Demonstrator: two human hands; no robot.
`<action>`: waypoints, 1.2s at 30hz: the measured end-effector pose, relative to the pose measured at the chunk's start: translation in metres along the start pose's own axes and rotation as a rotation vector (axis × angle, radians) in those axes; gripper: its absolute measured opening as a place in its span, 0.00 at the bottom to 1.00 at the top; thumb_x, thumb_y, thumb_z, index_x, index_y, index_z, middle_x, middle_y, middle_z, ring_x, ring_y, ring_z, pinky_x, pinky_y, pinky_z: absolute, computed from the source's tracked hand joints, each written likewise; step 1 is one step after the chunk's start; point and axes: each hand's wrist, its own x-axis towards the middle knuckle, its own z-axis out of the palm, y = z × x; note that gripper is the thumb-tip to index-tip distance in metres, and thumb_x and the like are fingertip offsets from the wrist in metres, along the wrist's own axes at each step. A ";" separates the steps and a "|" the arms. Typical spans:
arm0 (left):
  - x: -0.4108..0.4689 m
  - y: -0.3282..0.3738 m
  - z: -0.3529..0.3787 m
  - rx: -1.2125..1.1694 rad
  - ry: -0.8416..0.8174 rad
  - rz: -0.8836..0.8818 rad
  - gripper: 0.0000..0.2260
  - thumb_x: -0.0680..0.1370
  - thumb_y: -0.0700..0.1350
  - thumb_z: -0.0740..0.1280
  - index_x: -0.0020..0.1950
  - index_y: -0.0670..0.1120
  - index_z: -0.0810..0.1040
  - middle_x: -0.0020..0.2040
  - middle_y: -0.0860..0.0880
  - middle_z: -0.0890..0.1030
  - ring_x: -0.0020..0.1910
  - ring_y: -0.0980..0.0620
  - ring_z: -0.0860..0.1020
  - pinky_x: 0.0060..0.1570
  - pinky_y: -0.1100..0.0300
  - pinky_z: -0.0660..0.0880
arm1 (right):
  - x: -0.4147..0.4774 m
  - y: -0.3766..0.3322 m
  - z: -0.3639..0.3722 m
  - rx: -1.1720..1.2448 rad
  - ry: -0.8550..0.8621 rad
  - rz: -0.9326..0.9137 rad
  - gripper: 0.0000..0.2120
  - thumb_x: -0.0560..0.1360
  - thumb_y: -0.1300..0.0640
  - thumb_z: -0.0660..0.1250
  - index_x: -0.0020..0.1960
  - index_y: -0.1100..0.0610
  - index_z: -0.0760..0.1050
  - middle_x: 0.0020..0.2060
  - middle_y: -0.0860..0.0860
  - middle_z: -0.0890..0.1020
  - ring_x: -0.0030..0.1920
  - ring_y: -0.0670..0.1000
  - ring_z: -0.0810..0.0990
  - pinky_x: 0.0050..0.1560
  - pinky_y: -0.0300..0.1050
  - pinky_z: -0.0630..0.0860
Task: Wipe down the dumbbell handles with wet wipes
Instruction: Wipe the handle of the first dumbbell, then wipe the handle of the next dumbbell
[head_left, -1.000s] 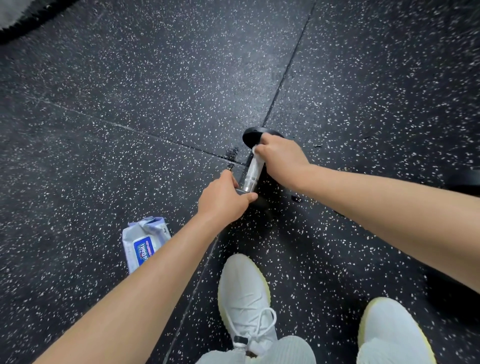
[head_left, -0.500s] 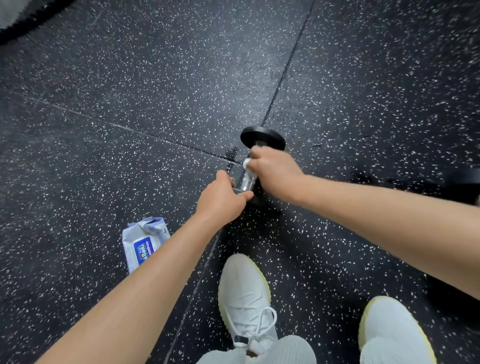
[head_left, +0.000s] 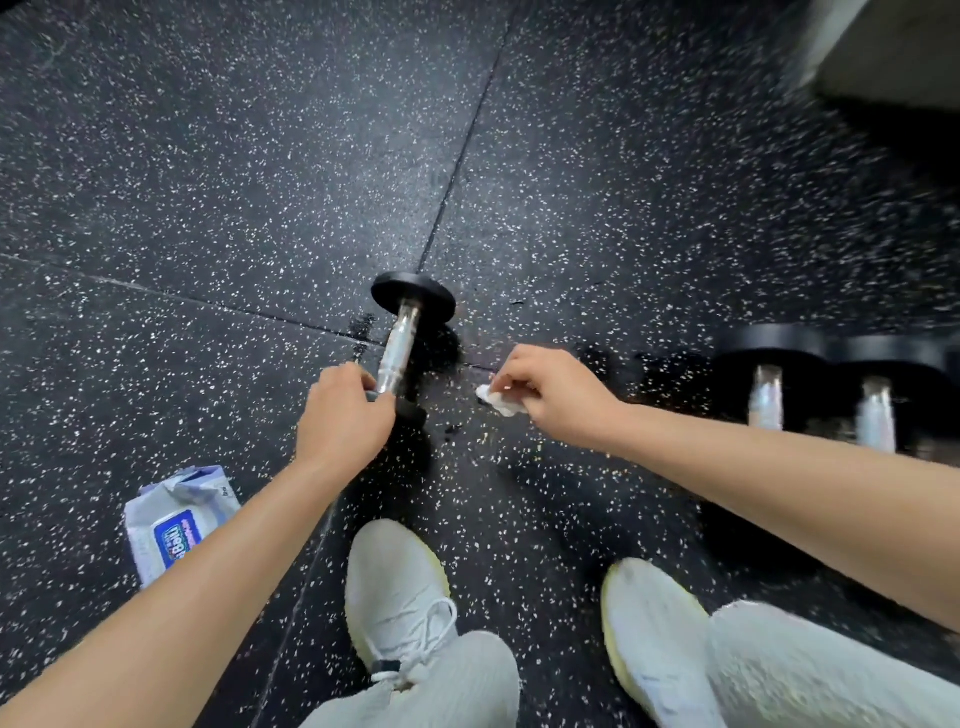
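A small dumbbell (head_left: 402, 332) with black ends and a shiny chrome handle lies on the speckled black floor at the centre. My left hand (head_left: 343, 415) grips its near end, hiding that end. To the right, apart from the dumbbell, my right hand (head_left: 550, 397) pinches a crumpled white wet wipe (head_left: 498, 400) just above the floor. The handle is bare and uncovered. A pack of wet wipes (head_left: 176, 525) lies on the floor at the lower left, partly behind my left forearm.
Two more dumbbells (head_left: 821, 395) with chrome handles stand side by side at the right, blurred. My white shoes (head_left: 400, 592) are at the bottom centre and right. A grey block fills the top right corner. Wet patches darken the floor around the dumbbell.
My right hand has come off the dumbbell handle with the wipe and moved right. The view has swung right, bringing two more dumbbells into sight. My left hand stays on the near end.
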 end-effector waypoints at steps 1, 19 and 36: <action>0.000 0.000 -0.002 0.032 -0.002 -0.009 0.13 0.79 0.51 0.68 0.59 0.45 0.77 0.58 0.46 0.76 0.55 0.44 0.76 0.51 0.46 0.76 | -0.011 0.009 -0.005 0.000 -0.006 0.024 0.13 0.77 0.67 0.67 0.52 0.51 0.85 0.48 0.43 0.80 0.47 0.46 0.79 0.51 0.50 0.78; -0.131 0.206 0.134 0.162 -0.440 1.021 0.32 0.74 0.64 0.72 0.73 0.54 0.69 0.67 0.54 0.74 0.67 0.50 0.71 0.65 0.49 0.74 | -0.207 0.145 -0.121 -0.146 0.627 0.495 0.07 0.77 0.61 0.69 0.50 0.51 0.82 0.47 0.45 0.80 0.49 0.48 0.80 0.52 0.49 0.77; -0.123 0.235 0.171 0.250 -0.452 0.961 0.23 0.77 0.58 0.73 0.70 0.55 0.73 0.58 0.52 0.77 0.60 0.49 0.75 0.53 0.53 0.71 | -0.184 0.164 -0.084 -0.301 0.309 0.314 0.05 0.77 0.58 0.70 0.49 0.51 0.85 0.46 0.47 0.78 0.46 0.52 0.79 0.42 0.51 0.77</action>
